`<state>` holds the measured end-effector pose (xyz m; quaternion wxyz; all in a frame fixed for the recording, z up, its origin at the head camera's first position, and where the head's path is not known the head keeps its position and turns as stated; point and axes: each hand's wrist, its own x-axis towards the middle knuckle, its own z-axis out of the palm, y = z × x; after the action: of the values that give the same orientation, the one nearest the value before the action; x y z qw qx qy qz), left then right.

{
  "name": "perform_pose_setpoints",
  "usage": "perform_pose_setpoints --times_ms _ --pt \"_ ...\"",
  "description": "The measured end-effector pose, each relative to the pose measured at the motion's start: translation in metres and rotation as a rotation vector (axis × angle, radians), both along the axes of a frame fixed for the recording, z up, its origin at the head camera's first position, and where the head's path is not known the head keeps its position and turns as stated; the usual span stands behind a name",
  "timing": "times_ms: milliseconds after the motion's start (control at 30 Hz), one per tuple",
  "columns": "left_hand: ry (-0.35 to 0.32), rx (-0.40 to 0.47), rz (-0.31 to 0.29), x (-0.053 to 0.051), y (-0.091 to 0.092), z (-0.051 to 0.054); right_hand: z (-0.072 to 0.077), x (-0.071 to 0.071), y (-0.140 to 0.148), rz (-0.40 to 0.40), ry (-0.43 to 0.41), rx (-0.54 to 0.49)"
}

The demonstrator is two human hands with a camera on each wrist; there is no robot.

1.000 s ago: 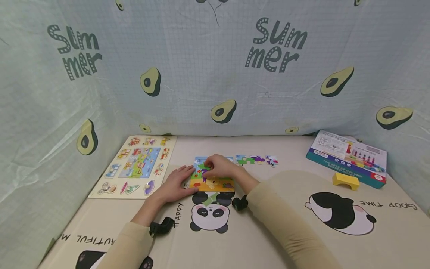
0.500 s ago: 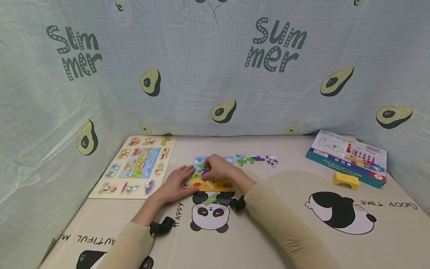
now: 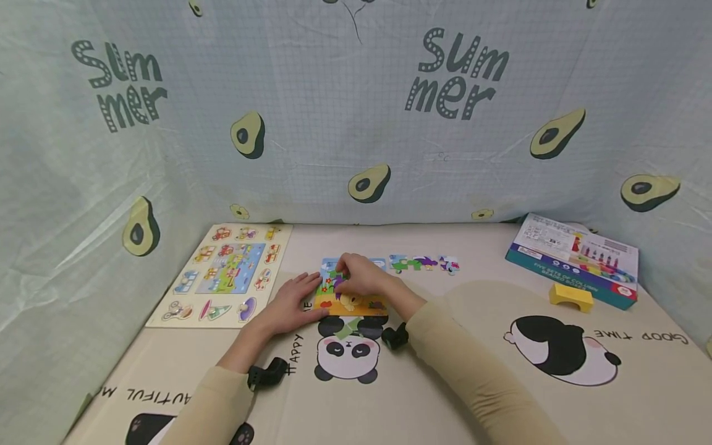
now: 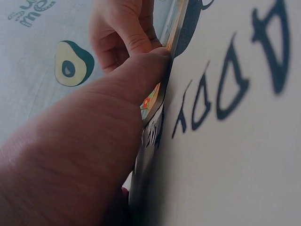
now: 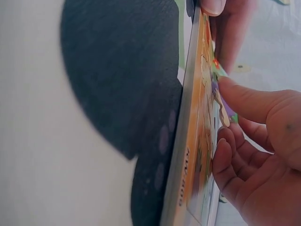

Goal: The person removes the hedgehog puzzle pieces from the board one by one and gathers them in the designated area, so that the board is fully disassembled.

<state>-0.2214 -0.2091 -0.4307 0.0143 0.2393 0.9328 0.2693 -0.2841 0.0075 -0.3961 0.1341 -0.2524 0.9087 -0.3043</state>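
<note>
A small jigsaw board (image 3: pixel 364 309) with an orange lower edge lies flat in the middle of the table. My right hand (image 3: pixel 361 275) is over its upper part, thumb and fingers pinching a jigsaw piece (image 5: pixel 226 107) with purple and green on it. In the right wrist view that piece is tilted against the board's face, and its wooden edge shows. Alongside the board's left edge lies my left hand (image 3: pixel 290 304), fingers extended. Its thumb (image 4: pixel 157 52) rests on the board's near left corner. My right hand hides part of the picture.
Several loose jigsaw pieces (image 3: pixel 425 264) lie right of the board. A larger picture puzzle (image 3: pixel 161 316) is at the left. At the right are a cardboard box (image 3: pixel 575 259) and a yellow arch block (image 3: pixel 572 298). A patterned cloth wall (image 3: pixel 311 191) closes the back.
My right hand and wrist have shifted very slightly left, with the fingers still over the same area of the board. My left hand stays in place.
</note>
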Motion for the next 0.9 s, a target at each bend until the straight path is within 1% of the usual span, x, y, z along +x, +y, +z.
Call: perform_pose_setpoints --times_ms 267,433,600,800,900 --pt "-0.009 0.003 0.005 -0.0009 0.0005 -0.0007 -0.0023 -0.0005 0.0027 0.003 0.01 -0.039" --pt "-0.019 -0.004 0.012 -0.0008 0.0016 -0.0012 -0.0034 0.0009 0.0048 0.007 -0.009 -0.081" --pt "-0.013 -0.005 0.014 -0.0001 0.0018 -0.001 -0.0052 0.0002 0.0064 0.021 0.001 -0.123" --pt "-0.006 -0.008 0.011 0.0003 0.0016 -0.0008 -0.0046 0.0007 0.0064 0.035 0.001 -0.14" --pt "-0.005 -0.007 0.01 0.0002 0.0014 -0.0009 -0.0044 0.0012 0.0064 0.041 -0.014 -0.143"
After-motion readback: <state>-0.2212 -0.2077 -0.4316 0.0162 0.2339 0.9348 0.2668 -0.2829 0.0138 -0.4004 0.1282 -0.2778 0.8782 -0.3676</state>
